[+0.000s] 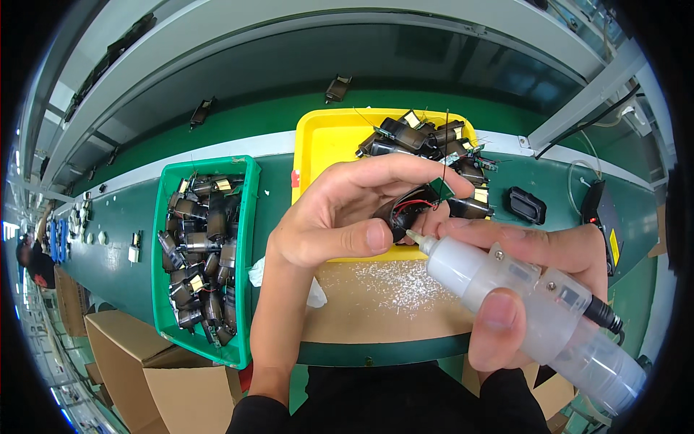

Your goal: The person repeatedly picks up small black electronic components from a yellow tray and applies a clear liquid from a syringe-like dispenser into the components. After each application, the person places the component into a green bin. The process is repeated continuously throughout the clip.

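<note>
My left hand (318,217) is curled round a small dark plastic housing (402,221) above the near edge of the yellow tray. Red wires and a little green circuit board (442,189) show on the housing, and a thin wire stands up from it. My right hand (531,253) grips a translucent dispensing syringe (491,282), thumb and fingers wrapped round its barrel. The syringe's pointed nozzle (416,237) is at the housing's lower edge; whether it touches cannot be made out. A black cable plug (603,315) sits on the syringe's side.
Several similar housings lie in the yellow tray (309,141) and the green basket (252,217). White bits (405,286) are scattered over a brown board (340,318). A black case (525,205) lies at right. Cardboard boxes (119,336) stand at lower left. Metal beams cross above.
</note>
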A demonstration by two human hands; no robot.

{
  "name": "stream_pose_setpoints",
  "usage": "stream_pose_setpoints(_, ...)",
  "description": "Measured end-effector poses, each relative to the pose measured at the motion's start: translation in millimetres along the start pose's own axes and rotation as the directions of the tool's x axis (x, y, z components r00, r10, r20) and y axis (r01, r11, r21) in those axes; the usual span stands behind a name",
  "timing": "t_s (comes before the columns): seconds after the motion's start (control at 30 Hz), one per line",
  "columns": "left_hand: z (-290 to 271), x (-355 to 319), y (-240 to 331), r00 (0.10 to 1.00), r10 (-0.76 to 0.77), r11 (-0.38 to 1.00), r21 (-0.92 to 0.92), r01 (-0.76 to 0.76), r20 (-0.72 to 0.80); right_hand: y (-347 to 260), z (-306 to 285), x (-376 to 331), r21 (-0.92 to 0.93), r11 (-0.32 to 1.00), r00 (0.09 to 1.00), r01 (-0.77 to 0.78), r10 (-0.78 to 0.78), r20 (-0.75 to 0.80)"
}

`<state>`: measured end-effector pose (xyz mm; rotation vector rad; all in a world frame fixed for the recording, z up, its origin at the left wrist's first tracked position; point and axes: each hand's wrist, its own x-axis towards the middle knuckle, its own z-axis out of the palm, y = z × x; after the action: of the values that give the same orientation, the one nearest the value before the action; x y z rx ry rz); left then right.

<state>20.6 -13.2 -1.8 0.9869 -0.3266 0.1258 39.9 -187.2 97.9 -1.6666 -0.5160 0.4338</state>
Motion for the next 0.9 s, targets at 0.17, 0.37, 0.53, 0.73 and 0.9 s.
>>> stream_pose_setpoints(0.17, 2, 0, 3, 0.999, -0.035, 0.999, -0.016, 0.035, -0.006, 27, 5, -3, -0.020, 0.939, 0.937, 0.344, -0.345, -0.061)
stream_pose_setpoints(0.37, 1, -1, 7, 0.999, -0.044, 0.999, -0.009, 0.044, 0.002, 37, 20, -4, -0.032, 0.927, 0.896, 0.375, -0.371, -0.246)
stream_pose_setpoints(0.53, -1, -2, 7, 0.999, -0.045, 0.999, -0.008, 0.046, 0.026, 31, 28, -5, -0.110, 0.945, 0.883, 0.308, -0.327, -0.336)
stream_pose_setpoints(0.73, 0, -1, 6, 1.000, -0.023, 1.000, 0.009, 0.023, 0.009, 30, 30, -6, -0.126, 0.953, 0.884, 0.277, -0.304, -0.356)
stream_pose_setpoints(0.9, -3, -1, 5, 0.998, -0.023, 1.000, 0.008, 0.023, 0.053, 32, 31, -4, -0.131, 0.942, 0.871, 0.310, -0.336, -0.359)
